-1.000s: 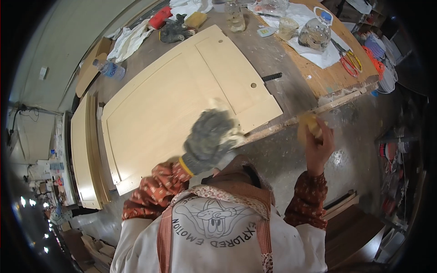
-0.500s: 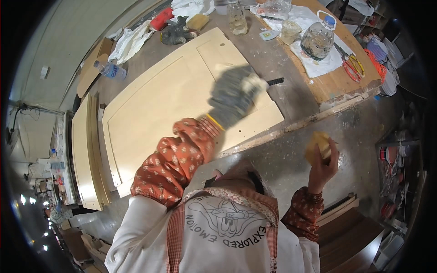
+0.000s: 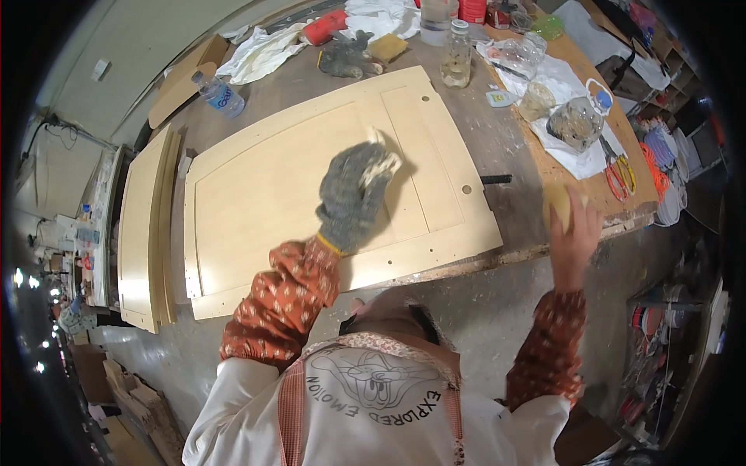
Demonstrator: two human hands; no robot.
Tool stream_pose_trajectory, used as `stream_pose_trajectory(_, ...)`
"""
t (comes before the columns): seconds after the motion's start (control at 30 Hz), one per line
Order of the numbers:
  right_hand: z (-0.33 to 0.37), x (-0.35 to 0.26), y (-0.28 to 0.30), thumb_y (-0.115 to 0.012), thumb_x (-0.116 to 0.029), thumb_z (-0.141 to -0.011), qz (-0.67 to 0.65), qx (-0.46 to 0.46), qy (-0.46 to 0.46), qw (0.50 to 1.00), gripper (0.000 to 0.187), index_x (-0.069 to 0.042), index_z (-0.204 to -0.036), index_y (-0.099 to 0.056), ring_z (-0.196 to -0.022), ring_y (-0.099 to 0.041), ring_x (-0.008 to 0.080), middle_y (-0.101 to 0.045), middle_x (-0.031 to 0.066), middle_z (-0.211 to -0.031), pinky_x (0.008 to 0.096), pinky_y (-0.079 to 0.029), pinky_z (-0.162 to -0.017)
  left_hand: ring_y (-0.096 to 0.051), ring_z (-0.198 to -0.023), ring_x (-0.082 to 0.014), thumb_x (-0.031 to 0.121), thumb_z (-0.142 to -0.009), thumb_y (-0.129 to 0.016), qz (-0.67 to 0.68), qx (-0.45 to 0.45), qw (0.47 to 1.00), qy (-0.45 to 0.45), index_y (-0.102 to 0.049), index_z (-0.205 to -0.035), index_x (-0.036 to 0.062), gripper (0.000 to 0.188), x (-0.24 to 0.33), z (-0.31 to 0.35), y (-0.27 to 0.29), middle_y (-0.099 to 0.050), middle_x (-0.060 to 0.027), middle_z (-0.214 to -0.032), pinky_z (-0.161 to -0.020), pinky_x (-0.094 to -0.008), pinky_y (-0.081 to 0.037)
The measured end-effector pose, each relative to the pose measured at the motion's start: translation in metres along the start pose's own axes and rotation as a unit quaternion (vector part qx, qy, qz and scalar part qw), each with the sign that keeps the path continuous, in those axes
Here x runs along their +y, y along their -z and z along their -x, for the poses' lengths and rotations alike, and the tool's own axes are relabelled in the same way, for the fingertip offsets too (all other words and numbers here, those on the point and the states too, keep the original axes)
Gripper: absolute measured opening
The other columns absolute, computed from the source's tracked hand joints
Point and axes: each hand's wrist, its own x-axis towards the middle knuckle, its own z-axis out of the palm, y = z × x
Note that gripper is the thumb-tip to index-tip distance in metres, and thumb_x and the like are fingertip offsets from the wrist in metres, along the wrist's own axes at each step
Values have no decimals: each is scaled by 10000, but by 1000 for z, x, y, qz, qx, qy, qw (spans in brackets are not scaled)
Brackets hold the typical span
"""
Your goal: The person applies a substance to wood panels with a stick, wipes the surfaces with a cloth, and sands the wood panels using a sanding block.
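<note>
The person's left hand [image 3: 353, 190], in a grey knit glove [image 3: 346, 213] with a yellow hem, is closed around a pale crumpled wad [image 3: 382, 161] over the cream door panel [image 3: 280, 186]; whether the wad touches the surface cannot be told. The panel, with recessed sections and small round holes along its margins, lies flat on the brown worktable [image 3: 501, 144], its near edge close to the table's front. The bare right hand [image 3: 575, 233], well apart from the left, grips a yellow sponge-like pad [image 3: 558, 203] near the table's right front edge, clear of the panel. Left of the panel stand similar panels [image 3: 144, 233], side by side. Beyond it are a clear plastic bottle [image 3: 223, 98], a white cloth [image 3: 263, 54], a dark spare glove [image 3: 350, 56] beside a yellow block [image 3: 388, 48], and a glass jar [image 3: 457, 60]. Farther right, a blue-capped jug [image 3: 575, 124] rests on white paper [image 3: 579, 161], near scissors [image 3: 618, 180] with red and yellow handles.
</note>
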Motion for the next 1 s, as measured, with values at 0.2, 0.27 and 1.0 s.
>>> stream_pose_trajectory(0.2,-79,46,-74,-722,-182,-718,118,-125,29,985,703,-207,-1356,-428,-1109,-451,376,-469,175,-1266,464,-397,-903,-566,-1093,-246,129,-915,-546,22,78,990,119,-505,-1259,43,357,-7,48,81,-560,-156,-1214,-933,-372,-488)
stream_pose_trajectory(0.27,-93,23,-79,-729,-181,-710,144,-116,56,981,731,-211,-1367,-410,-1119,-442,385,-458,178,-1282,475,-390,-912,-553,-1110,-228,122,-913,-554,7,128,970,209,-486,-1280,47,381,-4,61,121,-549,-146,-1241,-945,-361,-483)
stream_pose_trajectory(1.0,-186,-322,-243,-683,-193,-766,-218,-403,398,795,478,-31,-1194,-546,-1104,-512,360,-556,201,-1168,408,-437,-923,-572,-1083,-263,295,-840,-626,-331,176,780,501,-530,-1211,43,458,0,202,298,-596,-131,-1163,-915,-356,-456)
